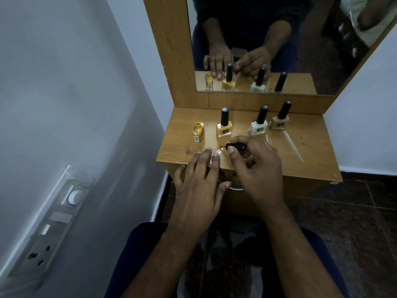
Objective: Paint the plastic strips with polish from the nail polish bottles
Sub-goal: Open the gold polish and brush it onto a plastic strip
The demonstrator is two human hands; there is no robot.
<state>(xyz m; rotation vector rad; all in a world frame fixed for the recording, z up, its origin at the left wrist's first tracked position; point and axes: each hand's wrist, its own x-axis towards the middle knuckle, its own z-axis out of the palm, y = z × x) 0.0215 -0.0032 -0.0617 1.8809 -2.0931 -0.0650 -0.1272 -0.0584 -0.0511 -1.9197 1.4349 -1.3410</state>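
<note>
An uncapped gold polish bottle (pixel 198 131) stands at the left of the wooden dresser top (pixel 305 155). My right hand (pixel 255 168) pinches its black brush cap (pixel 235 146), lying sideways near the front edge. Straight fingers of my left hand (pixel 199 181) press a small clear plastic strip (pixel 220 154) onto the wood just left of the cap; the brush tip is hidden. Behind stand a capped yellow bottle (pixel 223 125), a white bottle (pixel 259 125) and a beige bottle (pixel 280 119). Long clear strips (pixel 291 147) lie at the right.
A wood-framed mirror (pixel 257 46) rises at the back of the dresser and reflects the bottles and both hands. A white wall with a switch panel (pixel 53 214) is at the left. My knees and dark tiled floor (pixel 354 211) lie below the dresser's front edge.
</note>
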